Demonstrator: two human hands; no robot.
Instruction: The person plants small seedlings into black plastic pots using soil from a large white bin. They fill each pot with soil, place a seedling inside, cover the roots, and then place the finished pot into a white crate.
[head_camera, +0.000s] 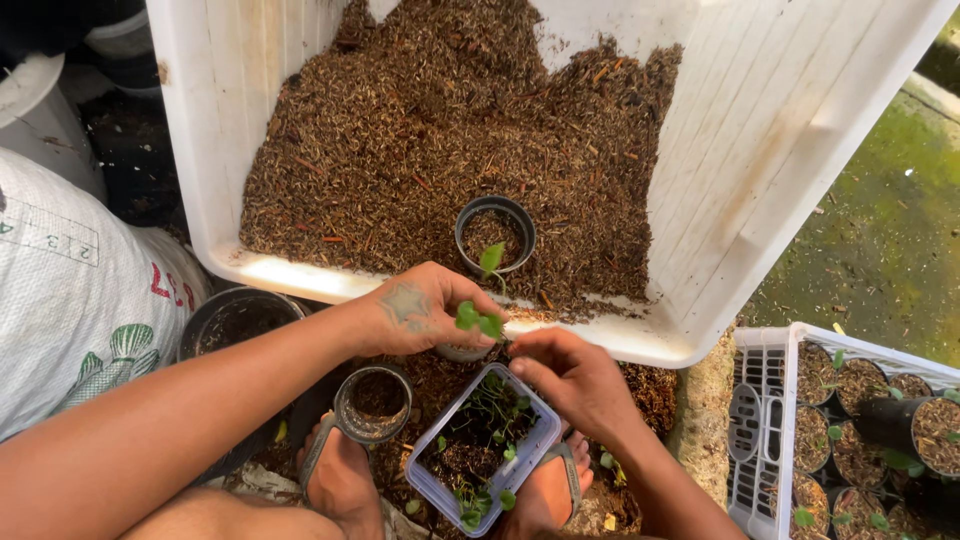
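Note:
My left hand (420, 308) pinches a small green seedling (478, 320) by its stem, just in front of the rim of a big white tub (760, 150). My right hand (570, 378) hovers close beside it with fingers curled together, and I cannot tell whether it holds anything. Below both hands sits a clear plastic box (484, 448) with dark soil and several seedlings. A small black pot (495, 232) filled with brown husk stands in the tub, and a seedling (491, 259) leans at its front edge.
The tub holds a heap of brown husk mix (440, 140). An empty clear cup (374, 404) and a dark bucket (236, 318) lie near my sandalled feet. A printed white sack (70, 300) is at left. A white crate (765, 420) with filled pots stands at right.

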